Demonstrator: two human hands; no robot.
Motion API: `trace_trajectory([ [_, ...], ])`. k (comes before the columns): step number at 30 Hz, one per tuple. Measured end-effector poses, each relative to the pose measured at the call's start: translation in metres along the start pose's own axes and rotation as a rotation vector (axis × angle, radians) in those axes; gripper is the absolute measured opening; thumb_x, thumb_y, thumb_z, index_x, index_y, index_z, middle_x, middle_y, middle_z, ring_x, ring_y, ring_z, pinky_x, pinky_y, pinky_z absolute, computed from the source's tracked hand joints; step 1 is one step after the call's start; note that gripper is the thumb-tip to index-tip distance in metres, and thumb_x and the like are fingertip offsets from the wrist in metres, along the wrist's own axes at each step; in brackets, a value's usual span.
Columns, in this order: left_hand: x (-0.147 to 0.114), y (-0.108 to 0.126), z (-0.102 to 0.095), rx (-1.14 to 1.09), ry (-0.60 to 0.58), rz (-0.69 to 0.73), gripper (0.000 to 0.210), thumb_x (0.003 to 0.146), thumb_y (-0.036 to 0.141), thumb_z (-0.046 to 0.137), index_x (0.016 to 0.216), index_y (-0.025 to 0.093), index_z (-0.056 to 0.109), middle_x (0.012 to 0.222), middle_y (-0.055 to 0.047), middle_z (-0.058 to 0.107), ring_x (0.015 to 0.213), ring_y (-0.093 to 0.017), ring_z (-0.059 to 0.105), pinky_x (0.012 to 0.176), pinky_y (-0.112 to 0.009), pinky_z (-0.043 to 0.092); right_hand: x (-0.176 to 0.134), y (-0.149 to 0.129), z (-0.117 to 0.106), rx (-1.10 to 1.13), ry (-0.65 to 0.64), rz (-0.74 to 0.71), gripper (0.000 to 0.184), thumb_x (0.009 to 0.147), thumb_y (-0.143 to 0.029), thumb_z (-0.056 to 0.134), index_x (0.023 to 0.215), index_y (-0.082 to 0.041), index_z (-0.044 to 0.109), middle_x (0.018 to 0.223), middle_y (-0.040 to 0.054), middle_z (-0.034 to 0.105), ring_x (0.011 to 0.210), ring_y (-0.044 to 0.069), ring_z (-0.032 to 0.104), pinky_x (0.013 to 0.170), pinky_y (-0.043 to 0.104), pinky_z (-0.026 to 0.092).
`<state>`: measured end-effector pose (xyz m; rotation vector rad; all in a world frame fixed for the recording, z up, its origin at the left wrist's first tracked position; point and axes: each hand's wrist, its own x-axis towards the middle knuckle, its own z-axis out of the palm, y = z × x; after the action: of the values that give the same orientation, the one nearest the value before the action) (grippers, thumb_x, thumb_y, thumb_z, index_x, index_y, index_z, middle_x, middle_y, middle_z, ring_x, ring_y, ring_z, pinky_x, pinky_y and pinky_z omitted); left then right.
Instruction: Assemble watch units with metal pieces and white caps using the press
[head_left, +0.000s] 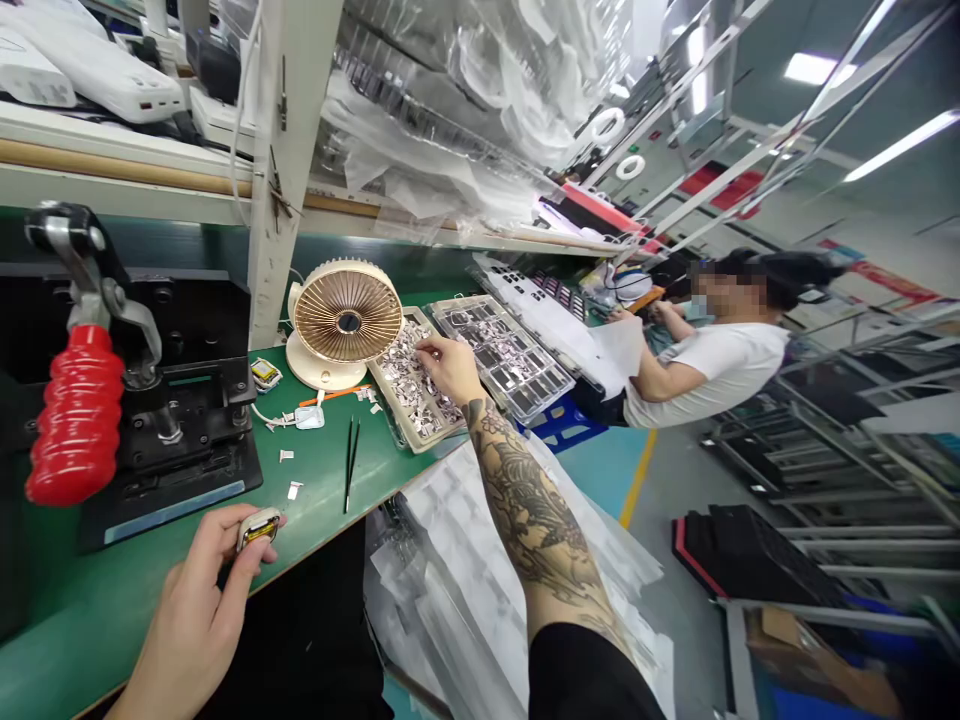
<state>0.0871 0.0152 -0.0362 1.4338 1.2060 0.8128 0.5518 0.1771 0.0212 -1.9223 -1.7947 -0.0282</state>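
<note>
My left hand is closed on a small open watch case, pale-rimmed with yellow and dark parts inside, held over the bench's front edge. My right hand reaches into a shallow cream tray heaped with small white and pinkish pieces. Its thumb and fingers are pinched together, and whatever lies between them is too small to make out. Black tweezers rest on the green bench between my hands. Two loose white pieces, one of them a small white tab, lie near the watch case.
A black press with a red handle stands at left. Behind the tray is a cream fan; a similar open case lies beside it. A divided clear box adjoins the tray. A co-worker sits farther along the bench.
</note>
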Motion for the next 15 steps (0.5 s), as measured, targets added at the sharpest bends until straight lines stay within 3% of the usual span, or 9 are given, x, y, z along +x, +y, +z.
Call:
trace_trajectory([
  [3, 0.001, 0.0, 0.0, -0.013, -0.019, 0.024, 0.035, 0.114, 0.058, 0.061, 0.133, 0.028, 0.065, 0.126, -0.01, 0.084, 0.103, -0.025, 0.083, 0.09, -0.036, 0.065, -0.006, -0.008, -0.012, 0.014, 0.101, 0.006, 0.015, 0.096, -0.027, 0.072, 0.097, -0.02, 0.085, 0.093, 0.0067, 0.086, 0.081, 0.021, 0.074, 0.088, 0.035, 0.062],
  [6, 0.003, 0.008, -0.004, 0.039, -0.01, 0.102, 0.028, 0.114, 0.052, 0.065, 0.128, 0.028, 0.07, 0.109, -0.004, 0.082, 0.094, -0.022, 0.079, 0.082, -0.03, 0.061, -0.026, -0.036, -0.026, 0.063, 0.197, 0.001, 0.019, 0.101, -0.031, 0.069, 0.099, -0.02, 0.084, 0.098, 0.0086, 0.085, 0.083, 0.022, 0.075, 0.087, 0.038, 0.063],
  [9, 0.006, 0.023, -0.009, 0.096, -0.02, 0.235, 0.017, 0.113, 0.042, 0.07, 0.119, 0.028, 0.077, 0.1, -0.002, 0.078, 0.082, -0.018, 0.071, 0.073, -0.027, 0.053, -0.074, -0.089, -0.032, 0.179, 0.266, -0.042, 0.017, 0.106, -0.035, 0.07, 0.107, -0.024, 0.084, 0.104, 0.0063, 0.084, 0.093, 0.023, 0.077, 0.091, 0.039, 0.064],
  [11, 0.009, 0.031, -0.01, 0.1, -0.054, 0.301, 0.014, 0.113, 0.035, 0.07, 0.116, 0.026, 0.08, 0.1, -0.002, 0.077, 0.08, -0.016, 0.066, 0.072, -0.027, 0.051, -0.115, -0.132, -0.029, 0.321, 0.321, -0.149, 0.011, 0.103, -0.028, 0.078, 0.111, -0.028, 0.085, 0.104, 0.0043, 0.084, 0.096, 0.022, 0.079, 0.092, 0.039, 0.065],
  [15, 0.012, 0.037, -0.012, 0.11, -0.136, 0.314, 0.014, 0.115, 0.028, 0.067, 0.118, 0.024, 0.08, 0.102, -0.004, 0.076, 0.083, -0.016, 0.065, 0.077, -0.029, 0.05, -0.182, -0.214, -0.002, 0.7, 0.241, -0.186, 0.032, 0.099, -0.005, 0.077, 0.116, -0.031, 0.085, 0.1, 0.0025, 0.084, 0.088, 0.021, 0.079, 0.081, 0.039, 0.066],
])
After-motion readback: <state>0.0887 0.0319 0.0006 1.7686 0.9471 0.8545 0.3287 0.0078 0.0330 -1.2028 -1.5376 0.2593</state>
